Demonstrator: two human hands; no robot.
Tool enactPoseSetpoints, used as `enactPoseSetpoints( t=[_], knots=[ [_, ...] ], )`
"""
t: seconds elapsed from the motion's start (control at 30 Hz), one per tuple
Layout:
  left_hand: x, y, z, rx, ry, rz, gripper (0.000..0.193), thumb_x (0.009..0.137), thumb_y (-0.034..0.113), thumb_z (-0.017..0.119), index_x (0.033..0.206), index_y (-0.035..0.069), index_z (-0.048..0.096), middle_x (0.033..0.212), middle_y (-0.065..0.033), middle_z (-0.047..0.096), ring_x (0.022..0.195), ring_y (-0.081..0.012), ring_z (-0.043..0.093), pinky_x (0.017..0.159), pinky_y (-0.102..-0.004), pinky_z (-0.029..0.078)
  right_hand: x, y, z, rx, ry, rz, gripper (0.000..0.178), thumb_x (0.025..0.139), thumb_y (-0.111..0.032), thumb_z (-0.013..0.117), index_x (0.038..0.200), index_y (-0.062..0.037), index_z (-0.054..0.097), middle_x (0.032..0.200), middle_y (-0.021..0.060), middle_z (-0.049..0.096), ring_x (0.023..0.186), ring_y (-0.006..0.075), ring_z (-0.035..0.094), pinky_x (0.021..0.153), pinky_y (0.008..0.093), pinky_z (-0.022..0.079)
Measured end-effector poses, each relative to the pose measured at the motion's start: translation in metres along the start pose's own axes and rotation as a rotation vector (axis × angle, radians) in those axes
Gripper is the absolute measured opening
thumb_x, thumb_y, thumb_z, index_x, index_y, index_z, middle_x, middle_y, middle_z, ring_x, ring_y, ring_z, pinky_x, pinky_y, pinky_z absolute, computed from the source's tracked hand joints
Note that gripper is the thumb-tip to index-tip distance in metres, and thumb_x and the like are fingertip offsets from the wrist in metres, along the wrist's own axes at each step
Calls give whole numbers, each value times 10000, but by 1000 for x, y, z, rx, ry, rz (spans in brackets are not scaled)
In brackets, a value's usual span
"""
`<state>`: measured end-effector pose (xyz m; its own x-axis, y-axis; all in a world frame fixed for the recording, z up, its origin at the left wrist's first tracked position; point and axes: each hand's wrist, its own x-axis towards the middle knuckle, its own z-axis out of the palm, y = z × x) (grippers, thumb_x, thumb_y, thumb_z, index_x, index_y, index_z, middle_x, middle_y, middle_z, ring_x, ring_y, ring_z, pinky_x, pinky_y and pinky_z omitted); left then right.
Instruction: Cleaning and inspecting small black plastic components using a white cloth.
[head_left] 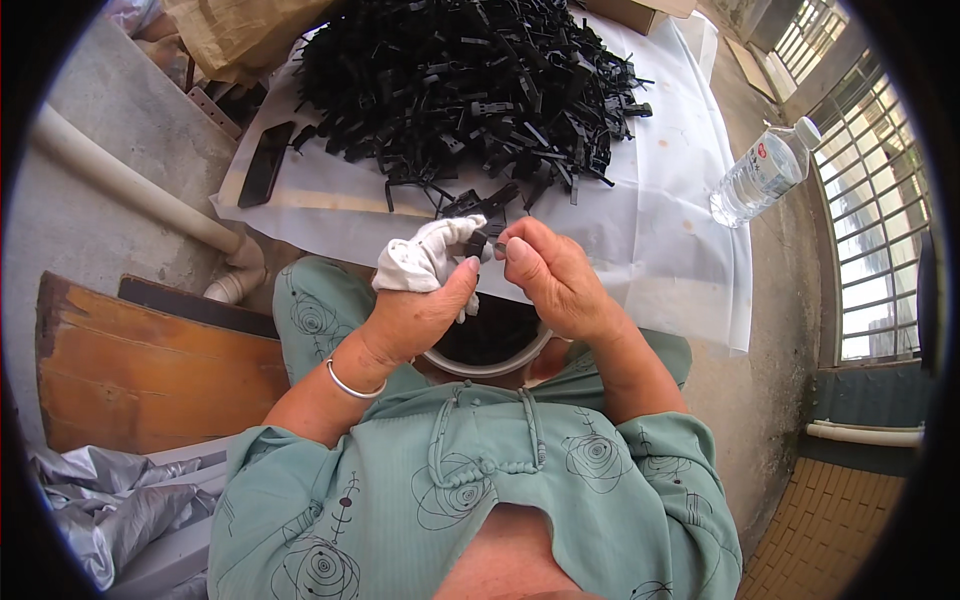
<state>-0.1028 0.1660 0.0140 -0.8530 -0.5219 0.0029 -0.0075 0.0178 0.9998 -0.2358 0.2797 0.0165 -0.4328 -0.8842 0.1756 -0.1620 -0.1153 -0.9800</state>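
My left hand (418, 300), partly covered by a white cloth glove (425, 258) with the thumb bare, grips a small black plastic part (480, 243). Close beside it, my bare right hand (562, 285) is closed in a pinch at the part's right side. A small greyish bit shows at those fingertips, too small to name. Both hands are above a round bucket (490, 369) with a pale rim and a dark inside, between my knees. Just beyond them, a large heap of similar black plastic parts (470, 100) covers much of the white-sheeted table (670, 220).
A dark phone (267, 165) lies at the table's left, and a clear water bottle (765, 172) stands at its right edge. Brown paper (240, 40) is at the far left. A worn wooden board (150, 365) and a pipe (130, 185) are to my left, a barred window (870, 200) to my right.
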Motion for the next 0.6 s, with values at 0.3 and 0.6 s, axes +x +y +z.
enactPoseSetpoints(
  t=[0.3, 0.6],
  knots=[
    [0, -3, 6, 469, 87, 354, 290, 792, 17, 583, 1075, -44, 567, 917, -96, 619, 778, -125, 579, 712, -249, 477, -3, 30, 18, -244, 80, -208, 228, 899, -126, 515, 718, 8, 478, 617, 142, 505, 523, 239, 443, 500, 341, 379],
    [-4, -7, -13, 95, 24, 235, 306, 882, 45, 527, 1165, 16, 416, 945, -31, 534, 740, -89, 486, 654, -214, 434, -5, 14, 10, -237, -46, -117, 128, 861, -140, 588, 864, -15, 562, 615, 85, 495, 538, 171, 437, 517, 287, 386]
  ],
)
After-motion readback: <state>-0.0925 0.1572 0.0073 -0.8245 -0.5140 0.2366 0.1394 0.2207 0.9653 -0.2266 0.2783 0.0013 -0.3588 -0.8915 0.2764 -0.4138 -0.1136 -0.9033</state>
